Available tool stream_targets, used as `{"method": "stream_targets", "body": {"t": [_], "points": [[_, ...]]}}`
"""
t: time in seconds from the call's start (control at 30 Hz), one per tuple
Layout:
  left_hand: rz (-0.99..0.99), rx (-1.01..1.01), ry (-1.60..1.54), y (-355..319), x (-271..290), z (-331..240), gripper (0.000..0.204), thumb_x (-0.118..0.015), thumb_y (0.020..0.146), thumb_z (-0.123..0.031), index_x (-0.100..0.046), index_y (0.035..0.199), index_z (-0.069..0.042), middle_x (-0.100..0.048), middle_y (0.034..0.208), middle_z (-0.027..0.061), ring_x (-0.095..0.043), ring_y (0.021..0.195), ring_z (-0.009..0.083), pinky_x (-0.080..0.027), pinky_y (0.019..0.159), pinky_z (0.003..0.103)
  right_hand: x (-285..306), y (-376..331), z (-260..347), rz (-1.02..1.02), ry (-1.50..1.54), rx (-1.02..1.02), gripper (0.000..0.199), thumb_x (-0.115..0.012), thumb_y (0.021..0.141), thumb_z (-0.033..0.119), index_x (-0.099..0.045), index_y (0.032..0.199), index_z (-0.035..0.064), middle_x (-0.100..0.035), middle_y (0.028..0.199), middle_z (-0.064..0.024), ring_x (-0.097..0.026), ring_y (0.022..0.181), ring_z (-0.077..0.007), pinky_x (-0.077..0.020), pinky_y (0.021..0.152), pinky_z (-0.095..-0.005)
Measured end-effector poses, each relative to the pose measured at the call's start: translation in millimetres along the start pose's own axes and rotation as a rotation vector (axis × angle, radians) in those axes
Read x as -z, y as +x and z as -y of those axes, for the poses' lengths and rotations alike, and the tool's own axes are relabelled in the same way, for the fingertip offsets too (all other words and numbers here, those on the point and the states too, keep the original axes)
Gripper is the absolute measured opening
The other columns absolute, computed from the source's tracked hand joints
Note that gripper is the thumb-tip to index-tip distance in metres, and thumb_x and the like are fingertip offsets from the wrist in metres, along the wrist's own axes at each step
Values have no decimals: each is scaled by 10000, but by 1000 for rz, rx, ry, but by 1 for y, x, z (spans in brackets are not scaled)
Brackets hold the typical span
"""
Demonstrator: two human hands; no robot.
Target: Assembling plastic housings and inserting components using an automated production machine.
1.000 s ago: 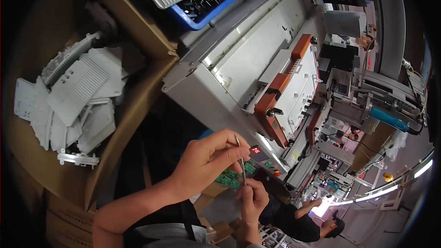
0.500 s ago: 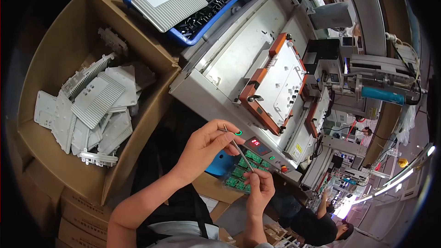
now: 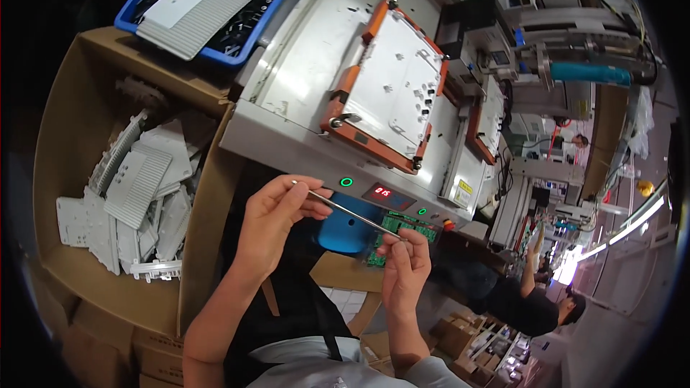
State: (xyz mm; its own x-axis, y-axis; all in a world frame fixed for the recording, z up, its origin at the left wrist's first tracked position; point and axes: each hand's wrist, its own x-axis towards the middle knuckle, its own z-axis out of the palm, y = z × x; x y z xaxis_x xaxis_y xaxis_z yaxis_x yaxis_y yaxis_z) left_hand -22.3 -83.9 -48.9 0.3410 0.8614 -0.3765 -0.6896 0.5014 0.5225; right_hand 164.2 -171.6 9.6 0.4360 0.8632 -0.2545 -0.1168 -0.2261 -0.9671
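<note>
A thin metal rod (image 3: 356, 215) slants across in front of me, its left end higher than its right. My left hand (image 3: 275, 210) pinches it near the upper end between thumb and fingers. The lower end sits in the closed fingertips of my right hand (image 3: 405, 262), which hide its tip. Beyond the rod is a machine's front panel with a red lit display (image 3: 383, 192) and green-ringed buttons. On the machine bed lies an orange-brown fixture (image 3: 381, 149) holding a white panel (image 3: 392, 90) with small dark parts on it.
At left, a cardboard box (image 3: 208, 226) holds several pale ribbed panels (image 3: 140, 179). A blue bin (image 3: 228, 57) of small black parts stands behind it, a ribbed panel on top. Green circuit boards (image 3: 402, 226) and a blue object (image 3: 348, 226) lie below the machine. Another person (image 3: 528, 305) works at right.
My view has shifted, so the machine and bin appear further left and higher. The rod lies flatter than before, still in both hands, and my left hand appears further left.
</note>
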Motion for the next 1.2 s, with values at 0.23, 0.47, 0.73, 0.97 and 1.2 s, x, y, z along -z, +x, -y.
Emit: {"method": "stream_targets", "body": {"t": [0.23,0.47,0.73,0.97,1.2], "points": [[40,63,76,-10,10,10,272,-469,981,-167,-577,1109,47,-642,1011,162,-648,839,185,-510,791,311,-9,17,8,-46,251,-55,172,-573,918,91,-542,1076,30,-642,866,-74,-556,750,-142,-433,727,-303],[39,30,596,-32,-26,-29,159,-580,882,-14,-647,1015,42,-648,829,97,-613,720,121,-494,666,234,-13,40,29,-13,232,10,143,-568,908,113,-547,1018,24,-575,783,-39,-514,721,-130,-415,703,-278],[28,-433,1014,-22,-57,-33,80,-607,864,-14,-626,940,3,-614,740,88,-592,614,144,-467,560,250,-38,66,57,130,89,-14,249,-530,935,143,-539,1125,-17,-530,736,-22,-477,636,-101,-404,620,-246],[76,-629,1110,9,-98,-15,157,-633,844,-53,-570,987,-37,-585,703,60,-567,586,256,-457,548,342,-37,70,64,415,-232,-67,291,-471,960,124,-576,1192,-19,-542,982,-30,-470,726,-62,-379,620,-186],[201,-503,1084,19,-95,-18,396,-647,843,-97,-543,1219,-31,-596,843,88,-582,698,230,-488,650,322,-37,150,96,369,122,-133,302,-399,1004,241,-550,1015,-20,-584,864,-87,-491,569,-102,-426,546,-236]]}}
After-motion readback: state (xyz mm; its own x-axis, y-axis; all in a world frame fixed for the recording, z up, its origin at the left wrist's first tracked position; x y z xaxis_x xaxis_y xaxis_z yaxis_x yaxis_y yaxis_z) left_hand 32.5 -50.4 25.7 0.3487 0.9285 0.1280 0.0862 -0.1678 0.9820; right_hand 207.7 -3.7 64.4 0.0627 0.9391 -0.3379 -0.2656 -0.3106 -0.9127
